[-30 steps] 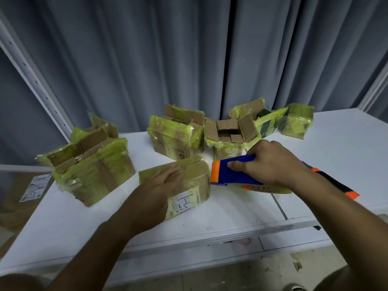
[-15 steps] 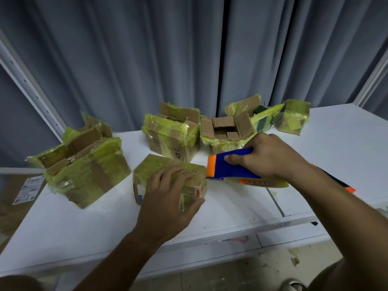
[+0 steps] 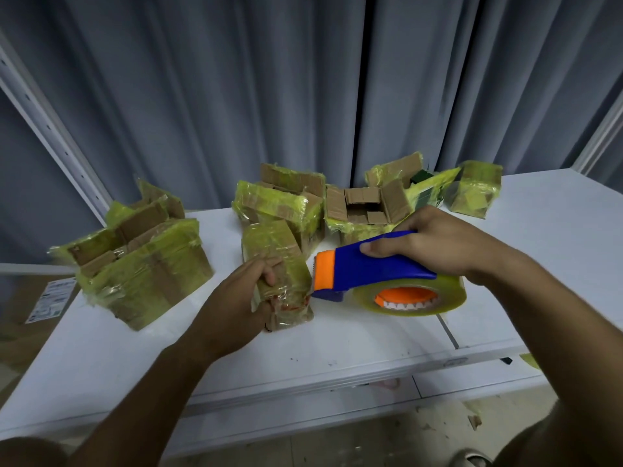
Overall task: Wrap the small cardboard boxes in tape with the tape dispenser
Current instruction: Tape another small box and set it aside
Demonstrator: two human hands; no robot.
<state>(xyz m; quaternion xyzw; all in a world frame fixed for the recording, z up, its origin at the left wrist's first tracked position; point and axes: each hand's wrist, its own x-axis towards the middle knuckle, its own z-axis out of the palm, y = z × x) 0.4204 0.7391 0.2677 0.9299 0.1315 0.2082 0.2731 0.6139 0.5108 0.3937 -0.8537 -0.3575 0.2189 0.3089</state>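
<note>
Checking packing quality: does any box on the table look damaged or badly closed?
Yes. The open box at the back has its flaps splayed, untaped on top. The large box at left also shows loose flaps and wrinkled tape.

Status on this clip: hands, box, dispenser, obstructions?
Left hand grips small tape-wrapped cardboard box. Right hand grips blue-and-orange tape dispenser, nose at box. Nothing between them.
</note>
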